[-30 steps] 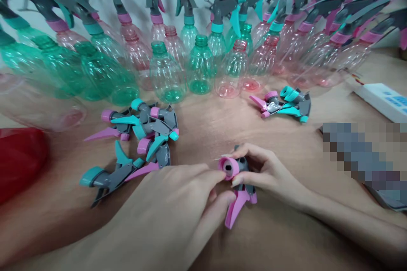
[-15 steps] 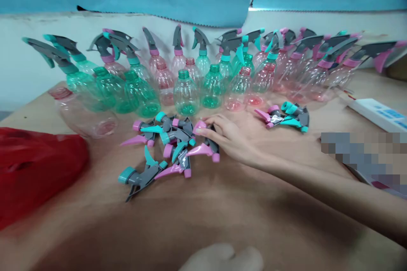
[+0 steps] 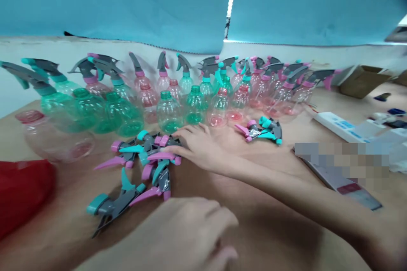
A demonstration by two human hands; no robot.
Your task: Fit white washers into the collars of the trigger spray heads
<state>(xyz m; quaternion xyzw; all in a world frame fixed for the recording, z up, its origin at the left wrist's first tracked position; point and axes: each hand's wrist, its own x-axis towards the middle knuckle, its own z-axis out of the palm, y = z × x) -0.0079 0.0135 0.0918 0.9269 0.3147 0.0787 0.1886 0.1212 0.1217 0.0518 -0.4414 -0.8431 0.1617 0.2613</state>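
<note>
My right hand (image 3: 199, 148) reaches in from the right, with thumb and fingers closed around a grey trigger spray head with a pink collar (image 3: 164, 140) and pink trigger (image 3: 163, 156), at the right side of a loose pile. Around it lie several more grey spray heads, among them one with a turquoise trigger (image 3: 131, 149) and one with a pink collar (image 3: 147, 172). A separate turquoise-collared spray head (image 3: 119, 203) lies nearer me. My left hand (image 3: 190, 228), blurred, is low in front of the pile, fingers loosely bent and thumb apart, with nothing visible in it.
Behind the pile stand open bottles, such as a green one (image 3: 195, 108), and rows of bottles with spray heads fitted. A clear pink bottle (image 3: 57, 137) and red bag (image 3: 25, 194) are left. Two spray heads (image 3: 270, 130), a white box (image 3: 340, 126) and a cardboard box (image 3: 362, 80) are right.
The view has swung right and up. My right hand has moved left with the pink-collared spray head, closer onto the pile. My left hand has come up from the bottom edge.
</note>
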